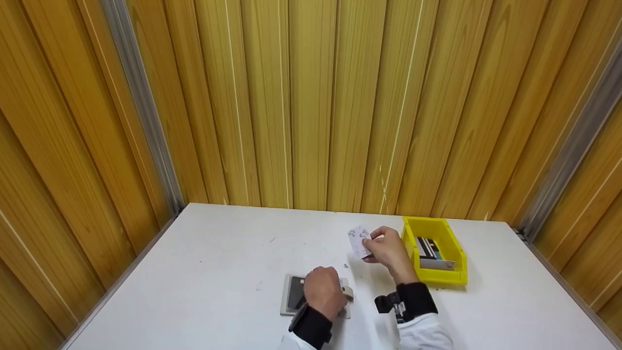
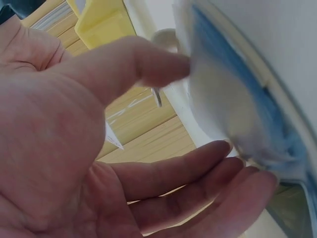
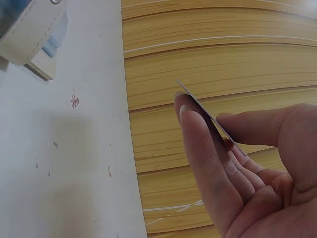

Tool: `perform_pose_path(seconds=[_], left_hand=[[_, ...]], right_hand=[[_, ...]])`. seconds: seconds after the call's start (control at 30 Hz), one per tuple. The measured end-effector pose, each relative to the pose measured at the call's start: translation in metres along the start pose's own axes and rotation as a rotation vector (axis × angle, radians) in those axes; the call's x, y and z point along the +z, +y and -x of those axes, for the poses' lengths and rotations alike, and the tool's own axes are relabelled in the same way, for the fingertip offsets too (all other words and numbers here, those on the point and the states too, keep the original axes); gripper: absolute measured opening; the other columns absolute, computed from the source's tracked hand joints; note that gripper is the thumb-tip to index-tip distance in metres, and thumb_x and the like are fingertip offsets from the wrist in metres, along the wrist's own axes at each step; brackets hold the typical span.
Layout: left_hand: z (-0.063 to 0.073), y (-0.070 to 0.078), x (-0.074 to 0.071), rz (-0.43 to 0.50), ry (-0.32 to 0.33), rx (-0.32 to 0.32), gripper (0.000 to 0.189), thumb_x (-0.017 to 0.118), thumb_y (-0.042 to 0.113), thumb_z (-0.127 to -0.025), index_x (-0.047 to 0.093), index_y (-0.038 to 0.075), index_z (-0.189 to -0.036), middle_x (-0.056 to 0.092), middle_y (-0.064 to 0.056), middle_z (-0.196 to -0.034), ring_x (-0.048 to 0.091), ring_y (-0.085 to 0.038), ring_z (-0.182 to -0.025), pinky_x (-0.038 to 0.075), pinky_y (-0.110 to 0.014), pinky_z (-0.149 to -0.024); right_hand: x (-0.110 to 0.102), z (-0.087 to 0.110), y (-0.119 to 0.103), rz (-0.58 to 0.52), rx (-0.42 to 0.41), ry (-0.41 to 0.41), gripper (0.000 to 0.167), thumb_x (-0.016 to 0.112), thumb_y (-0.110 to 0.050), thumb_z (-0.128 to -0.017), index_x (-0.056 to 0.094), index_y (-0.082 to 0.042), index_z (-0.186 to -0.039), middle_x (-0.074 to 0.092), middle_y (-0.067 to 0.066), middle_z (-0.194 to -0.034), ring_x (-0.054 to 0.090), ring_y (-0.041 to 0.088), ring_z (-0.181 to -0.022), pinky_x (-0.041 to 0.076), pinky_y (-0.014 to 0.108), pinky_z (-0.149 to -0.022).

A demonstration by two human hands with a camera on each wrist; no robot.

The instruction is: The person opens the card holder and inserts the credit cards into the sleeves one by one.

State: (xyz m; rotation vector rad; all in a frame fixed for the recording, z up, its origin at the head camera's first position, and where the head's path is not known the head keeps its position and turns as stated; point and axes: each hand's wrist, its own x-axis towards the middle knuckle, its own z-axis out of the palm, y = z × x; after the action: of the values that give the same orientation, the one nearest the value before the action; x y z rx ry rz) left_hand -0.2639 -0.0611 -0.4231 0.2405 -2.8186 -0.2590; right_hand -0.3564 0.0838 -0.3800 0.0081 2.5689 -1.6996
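A pale card holder [image 1: 285, 299] lies open on the table, with a dark panel on its left side and a strap with a snap on its right. My left hand [image 1: 324, 291] is over it. In the left wrist view, thumb and fingertips grip the clear plastic sleeves [image 2: 213, 94], and blue shows behind them. To the right and farther back, my right hand [image 1: 390, 250] pinches a thin white card [image 1: 358, 240] with grey print, held above the table. The right wrist view shows that card [image 3: 198, 105] edge-on between thumb and fingers.
Just right of my right hand stands a yellow bin [image 1: 461, 270] holding several flat items, one with black and white stripes [image 1: 427, 248]. The white table [image 1: 218, 272] carries small marks. Wood-patterned walls [image 1: 311, 107] enclose it at the back and sides.
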Motion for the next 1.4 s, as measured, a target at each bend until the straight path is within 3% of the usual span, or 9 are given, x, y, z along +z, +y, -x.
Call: perform_pose_path(seconds=[0.17,0.37,0.53,0.63,0.83,0.93,1.17,1.33,1.4], left_hand=[[-0.002,-0.004,-0.001,0.08,0.032,-0.028,0.021,0.096,0.007,-0.07,0.078,0.005,-0.081,0.077,-0.011,-0.079,0.077,-0.026,-0.076,0.064,-0.039,-0.066],[-0.017,-0.026,-0.007,0.285,-0.016,-0.047,0.012,0.085,0.002,-0.081,0.073,0.002,-0.082,0.077,-0.016,-0.081,0.076,-0.029,-0.075,0.063,-0.044,-0.064],[-0.047,-0.057,0.035,0.336,0.029,-0.022,0.005,0.077,0.003,-0.086,0.072,0.002,-0.086,0.076,-0.017,-0.081,0.075,-0.036,-0.073,0.06,-0.05,-0.061],[-0.06,-0.072,0.052,0.338,-0.006,-0.031,0.005,0.076,0.006,-0.084,0.072,0.003,-0.085,0.075,-0.015,-0.079,0.073,-0.035,-0.069,0.057,-0.049,-0.058],[-0.035,-0.071,-0.006,0.449,-0.118,-0.11,0.028,0.095,0.009,-0.073,0.075,-0.003,-0.088,0.077,-0.016,-0.082,0.068,-0.026,-0.07,0.059,-0.044,-0.063],[-0.026,-0.068,-0.021,0.47,-0.135,-0.147,0.037,0.1,0.022,-0.075,0.074,-0.002,-0.087,0.073,-0.011,-0.077,0.063,-0.022,-0.067,0.054,-0.038,-0.062],[-0.025,-0.069,-0.02,0.511,-0.123,-0.167,0.041,0.084,0.039,-0.095,0.068,0.008,-0.072,0.063,-0.003,-0.064,0.056,-0.018,-0.059,0.043,-0.033,-0.057],[-0.028,-0.075,-0.024,0.558,-0.171,-0.139,0.029,0.078,0.023,-0.1,0.074,-0.001,-0.085,0.072,-0.015,-0.071,0.068,-0.025,-0.058,0.054,-0.036,-0.057],[-0.035,-0.086,-0.011,0.564,-0.18,-0.104,0.02,0.075,0.014,-0.098,0.073,-0.004,-0.088,0.072,-0.016,-0.074,0.067,-0.024,-0.06,0.055,-0.035,-0.057]], right_hand=[[0.005,0.001,0.001,0.021,0.0,-0.002,0.027,0.068,-0.012,-0.104,0.057,0.004,-0.123,0.07,0.026,-0.118,0.075,0.023,-0.085,0.067,0.031,-0.07],[0.009,0.002,0.003,0.027,-0.021,-0.034,0.038,0.071,-0.005,-0.098,0.059,0.007,-0.132,0.069,0.028,-0.121,0.074,0.025,-0.091,0.067,0.033,-0.072],[0.01,0.003,0.003,0.003,-0.032,-0.076,0.052,0.071,0.001,-0.093,0.055,0.008,-0.142,0.064,0.024,-0.118,0.07,0.027,-0.094,0.068,0.035,-0.074],[0.011,0.004,0.004,-0.03,-0.04,-0.106,0.046,0.068,0.003,-0.092,0.054,0.007,-0.136,0.064,0.019,-0.11,0.069,0.025,-0.09,0.068,0.036,-0.072],[0.015,0.008,0.004,-0.041,-0.047,-0.144,0.023,0.065,-0.005,-0.095,0.057,0.002,-0.115,0.071,0.016,-0.106,0.069,0.02,-0.082,0.065,0.032,-0.07],[0.016,0.009,0.005,-0.03,-0.054,-0.17,0.017,0.066,-0.007,-0.097,0.057,0.001,-0.11,0.074,0.019,-0.105,0.072,0.02,-0.079,0.065,0.033,-0.07],[0.015,0.01,0.007,-0.021,-0.067,-0.202,0.016,0.069,-0.008,-0.099,0.057,-0.001,-0.107,0.078,0.017,-0.103,0.075,0.021,-0.078,0.068,0.038,-0.074],[0.015,0.01,0.007,-0.02,-0.071,-0.203,0.015,0.068,-0.008,-0.099,0.058,0.0,-0.107,0.079,0.017,-0.102,0.076,0.022,-0.079,0.068,0.04,-0.076],[0.016,0.01,0.006,-0.009,-0.072,-0.2,0.017,0.069,-0.008,-0.099,0.058,0.001,-0.11,0.08,0.017,-0.102,0.076,0.022,-0.08,0.069,0.04,-0.076]])
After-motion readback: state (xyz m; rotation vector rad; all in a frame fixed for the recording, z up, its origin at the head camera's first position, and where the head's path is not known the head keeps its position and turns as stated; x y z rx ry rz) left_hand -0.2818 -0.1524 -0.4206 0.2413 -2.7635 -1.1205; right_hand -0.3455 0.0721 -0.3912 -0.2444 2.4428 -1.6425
